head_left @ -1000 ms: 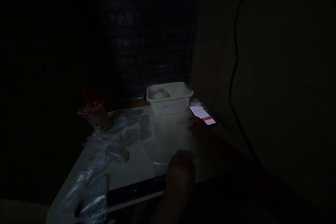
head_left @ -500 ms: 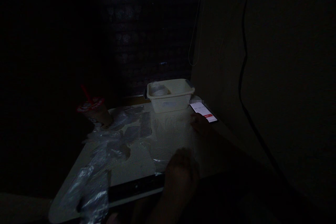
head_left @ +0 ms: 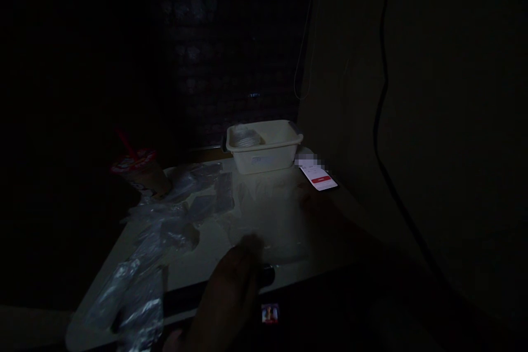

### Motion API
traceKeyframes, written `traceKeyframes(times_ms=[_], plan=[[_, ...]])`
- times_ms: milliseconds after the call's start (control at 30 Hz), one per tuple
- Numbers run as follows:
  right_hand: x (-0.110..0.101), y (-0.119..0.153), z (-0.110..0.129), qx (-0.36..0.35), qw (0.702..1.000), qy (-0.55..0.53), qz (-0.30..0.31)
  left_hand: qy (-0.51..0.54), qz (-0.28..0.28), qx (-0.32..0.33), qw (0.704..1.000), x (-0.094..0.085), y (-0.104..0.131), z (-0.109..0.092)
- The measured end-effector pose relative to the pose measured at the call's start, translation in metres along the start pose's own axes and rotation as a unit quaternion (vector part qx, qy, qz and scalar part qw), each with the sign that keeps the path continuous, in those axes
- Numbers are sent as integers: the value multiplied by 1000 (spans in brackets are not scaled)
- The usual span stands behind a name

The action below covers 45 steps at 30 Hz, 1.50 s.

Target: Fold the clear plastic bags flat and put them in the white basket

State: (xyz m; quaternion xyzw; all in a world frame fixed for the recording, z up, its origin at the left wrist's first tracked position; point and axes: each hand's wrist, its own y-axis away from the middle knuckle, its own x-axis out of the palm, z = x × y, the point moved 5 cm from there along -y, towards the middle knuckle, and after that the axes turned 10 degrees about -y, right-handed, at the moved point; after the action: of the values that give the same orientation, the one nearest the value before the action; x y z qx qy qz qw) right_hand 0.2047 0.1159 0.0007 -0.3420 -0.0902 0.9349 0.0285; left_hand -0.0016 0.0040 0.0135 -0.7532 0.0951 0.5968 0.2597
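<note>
The left hand [head_left: 229,283] has just slid to the left along the black bar [head_left: 183,296] at the near edge of the counter [head_left: 202,264]. Now the round right end of the bar peeks out past it. The near edge of the clear plastic sheet [head_left: 268,220] shows better too, so it seems the hand is no longer over that part. The sheet lies flat in the middle of the counter.

The left hand looks curled, but it is blurry, and I cannot tell if it holds anything. The right hand [head_left: 319,209] is very dark. It is near the right side of the sheet, just below the phone [head_left: 322,180]. It hid a bit of the phone before, and now the red button shows whole. I cannot tell how far open this hand is, or if it has hold of the sheet.

More thin plastic bags [head_left: 142,308] lie messy on the left. Behind them a cup [head_left: 146,176] with a red straw [head_left: 126,143] leans a bit. A white tub [head_left: 266,159] sits at the back, with some clear plastic inside.
</note>
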Motion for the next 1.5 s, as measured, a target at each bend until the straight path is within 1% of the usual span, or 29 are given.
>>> traceKeyframes(times_ms=[33, 67, 100, 167, 200, 233, 300, 367, 433, 533, 667, 767, 867, 1000, 1067, 1100, 1167, 1233, 1300, 1400, 1500], plan=[[1, 5, 7, -31, 999, 43, 0, -11, 4, -1, 1000, -1, 7, 9], [4, 11, 15, -72, 994, 78, 20, -23, 5, 9, 1000, -1, 11, 15], [10, 17, 23, -118, 986, 105, 57, -35, 1, 17, 999, -1, 15, 19], [23, 33, 36, -212, 957, 134, 147, -55, -5, 31, 998, 1, 17, 22], [28, 41, 40, -249, 941, 139, 180, -63, -7, 37, 997, 1, 16, 22], [31, 48, 43, -277, 930, 137, 199, -67, -8, 42, 997, 2, 14, 20], [33, 56, 43, -304, 924, 126, 195, -67, -8, 52, 996, 2, 8, 16], [30, 59, 40, -318, 925, 124, 167, -50, -6, 55, 997, 2, 3, 13], [26, 61, 36, -331, 925, 130, 136, -27, -5, 42, 999, 1, -1, 13], [22, 66, 30, -332, 928, 128, 113, 4, -5, 4, 1000, 0, -3, 18], [22, 70, 24, -307, 936, 105, 135, 36, 19, -16, 999, 3, 0, 18], [25, 65, 24, -280, 941, 112, 153, 22, 24, -21, 999, 5, 0, 15], [29, 54, 28, -239, 947, 110, 183, 6, 18, -25, 1000, 8, -5, 15], [25, 41, 28, -155, 967, 63, 190, 8, -17, -25, 1000, 11, -17, 22], [21, 41, 27, -137, 971, 47, 189, 18, -25, -25, 999, 10, -22, 26], [19, 42, 27, -145, 972, 44, 180, 26, -24, -23, 999, 10, -24, 28], [15, 48, 28, -183, 970, 53, 150, 43, -20, -19, 999, 7, -27, 29], [14, 53, 31, -213, 964, 88, 129, 56, -11, -13, 998, 4, -28, 28], [17, 55, 33, -220, 956, 140, 137, 65, 0, -10, 998, 2, -28, 28], [24, 53, 38, -221, 939, 200, 169, 85, 1, -31, 996, -1, -25, 28], [28, 51, 41, -248, 932, 190, 183, 109, -8, -62, 992, -3, -20, 30]])
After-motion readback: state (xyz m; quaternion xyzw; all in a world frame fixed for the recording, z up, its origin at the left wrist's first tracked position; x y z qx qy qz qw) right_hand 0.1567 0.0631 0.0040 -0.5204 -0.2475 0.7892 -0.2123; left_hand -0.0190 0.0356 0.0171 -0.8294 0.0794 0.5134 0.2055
